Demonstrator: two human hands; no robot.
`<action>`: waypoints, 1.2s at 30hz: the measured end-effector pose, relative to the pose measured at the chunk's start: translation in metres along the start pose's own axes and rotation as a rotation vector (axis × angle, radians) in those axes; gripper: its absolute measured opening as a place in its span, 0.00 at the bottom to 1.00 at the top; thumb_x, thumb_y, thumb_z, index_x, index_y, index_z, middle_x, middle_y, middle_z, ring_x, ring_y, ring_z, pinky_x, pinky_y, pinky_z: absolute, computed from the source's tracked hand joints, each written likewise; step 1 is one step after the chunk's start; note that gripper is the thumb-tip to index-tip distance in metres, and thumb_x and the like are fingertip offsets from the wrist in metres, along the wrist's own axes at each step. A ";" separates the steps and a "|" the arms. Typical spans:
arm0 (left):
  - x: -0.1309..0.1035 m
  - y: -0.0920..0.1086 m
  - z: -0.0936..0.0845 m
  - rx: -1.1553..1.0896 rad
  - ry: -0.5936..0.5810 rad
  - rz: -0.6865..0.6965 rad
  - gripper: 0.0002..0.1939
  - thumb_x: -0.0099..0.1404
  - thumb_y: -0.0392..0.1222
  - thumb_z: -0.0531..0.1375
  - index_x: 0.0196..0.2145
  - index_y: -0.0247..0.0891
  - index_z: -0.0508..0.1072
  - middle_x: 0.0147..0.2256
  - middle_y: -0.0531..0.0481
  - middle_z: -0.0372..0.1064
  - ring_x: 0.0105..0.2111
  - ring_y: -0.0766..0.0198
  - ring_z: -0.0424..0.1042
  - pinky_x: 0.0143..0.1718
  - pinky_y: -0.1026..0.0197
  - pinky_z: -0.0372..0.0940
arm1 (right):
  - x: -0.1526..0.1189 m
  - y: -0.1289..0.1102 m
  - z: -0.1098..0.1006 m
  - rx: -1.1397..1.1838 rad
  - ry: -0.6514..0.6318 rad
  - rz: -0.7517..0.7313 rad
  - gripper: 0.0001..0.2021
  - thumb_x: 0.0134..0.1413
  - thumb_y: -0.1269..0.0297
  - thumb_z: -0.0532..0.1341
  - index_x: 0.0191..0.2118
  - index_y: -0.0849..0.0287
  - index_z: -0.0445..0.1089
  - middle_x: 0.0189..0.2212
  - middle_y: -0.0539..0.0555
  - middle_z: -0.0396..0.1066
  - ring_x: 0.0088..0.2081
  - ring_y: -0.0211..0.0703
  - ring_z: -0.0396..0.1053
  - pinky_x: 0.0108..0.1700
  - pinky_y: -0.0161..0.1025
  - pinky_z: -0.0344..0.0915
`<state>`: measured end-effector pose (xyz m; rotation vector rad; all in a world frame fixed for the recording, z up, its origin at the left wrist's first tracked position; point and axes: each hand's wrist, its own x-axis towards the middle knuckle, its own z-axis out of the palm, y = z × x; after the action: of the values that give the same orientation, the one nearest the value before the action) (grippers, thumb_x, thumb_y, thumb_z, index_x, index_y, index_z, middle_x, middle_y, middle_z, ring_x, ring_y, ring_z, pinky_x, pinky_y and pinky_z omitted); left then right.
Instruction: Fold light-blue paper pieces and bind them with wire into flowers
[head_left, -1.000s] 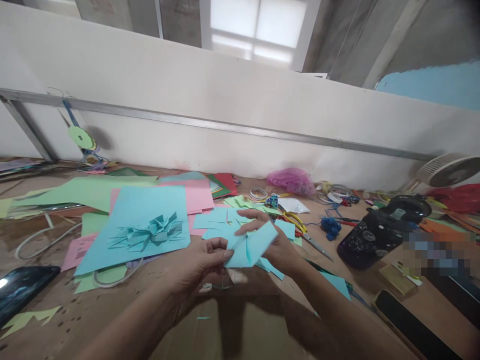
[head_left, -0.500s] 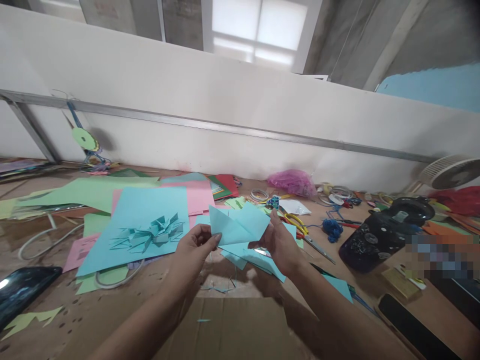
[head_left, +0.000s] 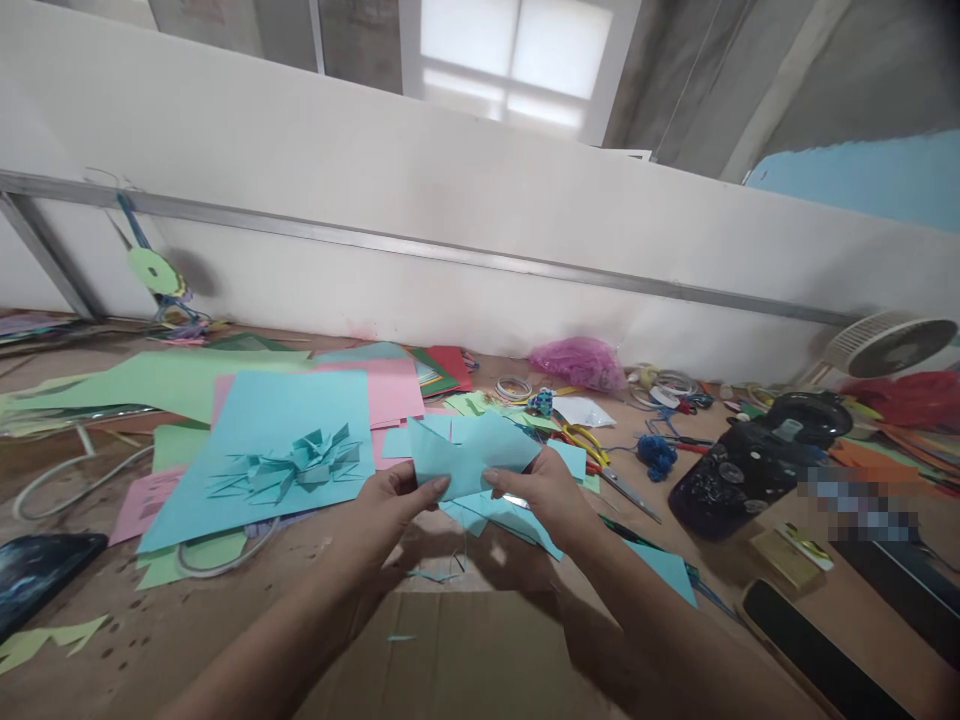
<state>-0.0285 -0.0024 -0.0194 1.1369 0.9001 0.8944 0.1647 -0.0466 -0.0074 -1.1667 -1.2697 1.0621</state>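
A folded piece of light blue paper is held up over the table between both hands. My left hand pinches its lower left part, thumb in front and fingers behind. On the right, my right hand grips the lower edge, with its thumb lying across the front. Below and behind it lie more blue paper pieces. To the left, several small folded blue paper pieces rest in a pile on a large blue sheet. Scissors lie to the right of my right hand.
A brown cardboard sheet lies at the near edge. At right stand a dark bottle and a fan. A phone is at far left. Green sheets, a pink plastic bag and blue yarn lie farther back.
My right hand has shifted from the paper's right corner to its lower edge, its thumb now on the front. The paper's right side has turned, and the view has shifted slightly.
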 end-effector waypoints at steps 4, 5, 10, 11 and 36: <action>-0.003 0.008 0.002 -0.063 0.092 -0.029 0.15 0.46 0.47 0.71 0.30 0.37 0.77 0.26 0.48 0.74 0.24 0.63 0.69 0.24 0.64 0.63 | 0.004 -0.018 -0.023 -0.318 0.017 -0.058 0.12 0.55 0.55 0.60 0.33 0.59 0.68 0.27 0.50 0.69 0.29 0.41 0.69 0.33 0.37 0.63; -0.002 0.009 0.001 -0.094 0.106 -0.023 0.16 0.46 0.46 0.71 0.31 0.37 0.77 0.26 0.49 0.74 0.24 0.64 0.68 0.25 0.64 0.63 | 0.004 -0.023 -0.031 -0.460 0.014 -0.058 0.11 0.57 0.56 0.58 0.32 0.59 0.68 0.28 0.51 0.71 0.30 0.41 0.69 0.33 0.37 0.62; 0.007 0.007 -0.008 -0.149 0.159 0.041 0.17 0.46 0.46 0.72 0.33 0.36 0.78 0.24 0.52 0.74 0.25 0.65 0.69 0.28 0.66 0.63 | 0.002 -0.027 -0.059 -1.235 -0.195 0.096 0.05 0.45 0.64 0.64 0.30 0.57 0.73 0.29 0.52 0.73 0.32 0.43 0.68 0.29 0.35 0.53; 0.009 0.006 -0.010 -0.142 0.165 0.053 0.18 0.46 0.46 0.72 0.34 0.36 0.78 0.25 0.51 0.74 0.25 0.65 0.69 0.28 0.66 0.63 | 0.001 -0.023 -0.060 -1.315 -0.250 0.127 0.06 0.41 0.65 0.65 0.31 0.57 0.73 0.30 0.53 0.74 0.32 0.44 0.68 0.28 0.35 0.51; 0.017 -0.007 -0.017 -0.214 0.130 0.041 0.18 0.46 0.47 0.72 0.35 0.37 0.77 0.27 0.50 0.77 0.25 0.63 0.71 0.29 0.62 0.63 | 0.001 -0.032 -0.050 -0.348 -0.205 0.169 0.03 0.51 0.67 0.58 0.31 0.57 0.61 0.28 0.50 0.70 0.30 0.41 0.69 0.33 0.38 0.61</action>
<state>-0.0373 0.0175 -0.0313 0.9237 0.8655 1.0814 0.2128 -0.0516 0.0264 -1.4772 -1.5836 1.1354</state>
